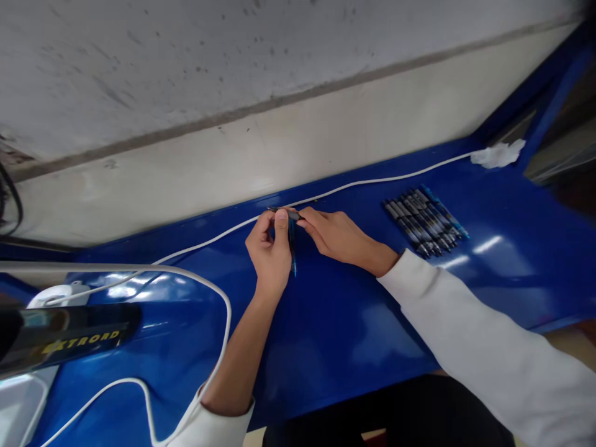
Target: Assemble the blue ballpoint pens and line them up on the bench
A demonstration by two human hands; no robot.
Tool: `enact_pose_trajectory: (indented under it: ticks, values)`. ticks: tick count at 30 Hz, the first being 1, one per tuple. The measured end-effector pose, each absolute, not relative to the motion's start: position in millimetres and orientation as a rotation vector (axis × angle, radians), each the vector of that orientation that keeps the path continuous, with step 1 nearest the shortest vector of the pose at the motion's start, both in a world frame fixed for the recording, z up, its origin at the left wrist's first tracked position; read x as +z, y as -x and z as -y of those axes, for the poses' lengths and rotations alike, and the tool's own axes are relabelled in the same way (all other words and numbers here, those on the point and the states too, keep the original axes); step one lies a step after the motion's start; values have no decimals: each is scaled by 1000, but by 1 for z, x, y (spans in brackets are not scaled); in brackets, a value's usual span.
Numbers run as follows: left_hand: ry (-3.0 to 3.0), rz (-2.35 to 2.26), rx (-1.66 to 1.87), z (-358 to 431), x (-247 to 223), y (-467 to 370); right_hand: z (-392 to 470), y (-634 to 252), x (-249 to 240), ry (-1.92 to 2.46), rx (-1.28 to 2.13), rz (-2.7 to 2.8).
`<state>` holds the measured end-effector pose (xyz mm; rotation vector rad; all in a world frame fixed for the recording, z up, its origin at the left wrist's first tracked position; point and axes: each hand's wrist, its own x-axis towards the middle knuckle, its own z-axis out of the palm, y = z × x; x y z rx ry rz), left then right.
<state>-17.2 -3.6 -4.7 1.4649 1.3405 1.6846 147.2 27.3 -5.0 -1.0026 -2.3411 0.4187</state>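
Note:
Near the back edge of the blue table, my left hand point(272, 248) pinches a dark pen point(292, 215) between thumb and fingers. My right hand point(333, 234) closes its fingertips on the pen's right end, so both hands meet at it. Just below the pen, between the hands, a blue pen point(293, 251) shows, partly hidden by my left hand. To the right lies a row of several dark pens point(419, 222), side by side, with a light blue pen point(444, 210) at the row's right side.
A white cable point(372, 181) runs along the back edge to a white plastic wrap point(498, 154). Another white cable point(226, 323) loops over my left forearm. At left are a black cylindrical object with yellow letters point(79, 335) and a white device point(58, 295). A wall rises behind.

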Motion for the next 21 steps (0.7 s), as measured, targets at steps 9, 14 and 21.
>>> enact_pose_trajectory:
  ticks: [9,14,21]
  values:
    - [-1521,-1396,1700,6,-4,15,-26,-149,-7,964,351,2329]
    - [-1554,-1381,1704,6,-5,14,-26,-150,-6,952,383,2323]
    - [-1517,-1253,1701,4,-6,12,-24,-153,-2,962,443,2289]
